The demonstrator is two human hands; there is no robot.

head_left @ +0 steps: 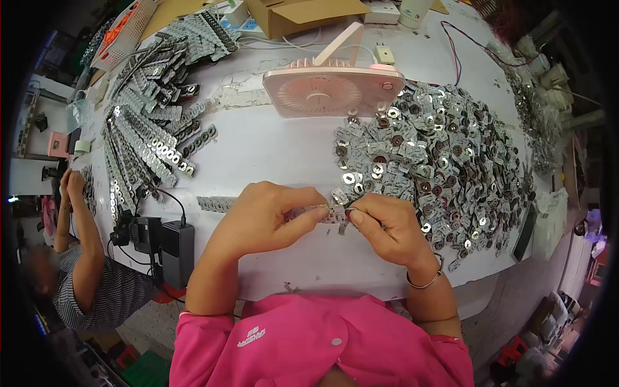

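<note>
In the middle of the table, my left hand (264, 216) is closed, thumb and forefinger pinching a strip of small silver metal parts (336, 215). My right hand (391, 229) pinches at the right end of that strip; its fingertips cover what they grip there. Left of my left hand lies a piece of metal strip (215, 204); my hand hides whether it joins the held one. A large heap of small loose metal parts with round discs (445, 164) spreads beside and beyond my right hand. Tiny scraps lie just below the strip.
A pink fan (322, 93) stands beyond my hands. Long metal strips (145, 138) are piled at the left. A black box-shaped device (177, 255) with cables sits near the left edge. An open cardboard box (303, 16) is at the back. Another person (97, 277) works at far left.
</note>
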